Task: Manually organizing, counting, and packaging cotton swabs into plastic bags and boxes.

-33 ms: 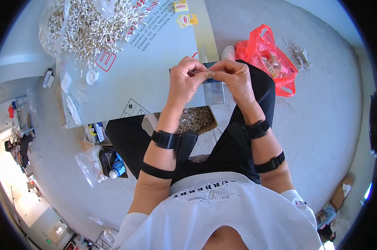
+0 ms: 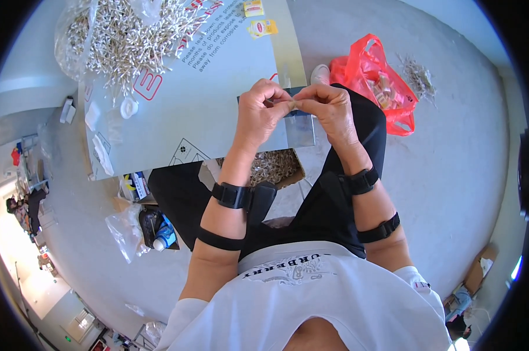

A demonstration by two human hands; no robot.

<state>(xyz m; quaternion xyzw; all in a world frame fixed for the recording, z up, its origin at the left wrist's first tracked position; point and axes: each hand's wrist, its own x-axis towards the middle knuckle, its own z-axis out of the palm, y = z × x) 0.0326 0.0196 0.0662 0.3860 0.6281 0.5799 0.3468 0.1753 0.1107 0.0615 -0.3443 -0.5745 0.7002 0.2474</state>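
A broad pale-grey floor [image 2: 451, 175] spreads under everything, and on it, far and to the left, lies a large flat sheet of light cardboard [image 2: 218, 99] with printed markings, serving as the work surface. At its far left corner sits a big heap of small white plastic pieces [image 2: 124, 41], partly spilling from a clear bag. To the far right a red plastic bag [image 2: 381, 76] lies open on the floor, with a small scatter of pale bits [image 2: 419, 73] just beyond it. Near the person's knees, below the cardboard's near edge, an open brown box [image 2: 276, 167] holds more small light pieces. A little white cap [image 2: 128, 107] rests on the cardboard's left part. Over the cardboard's right edge the left hand [image 2: 258, 114] and the right hand [image 2: 329, 108] meet, fingertips touching. Both sets of fingers are curled tight and pinched together on a tiny pale part [image 2: 292, 103] held between them, too small to make out clearly. Each wrist carries a black strap, with a second band higher up each forearm.
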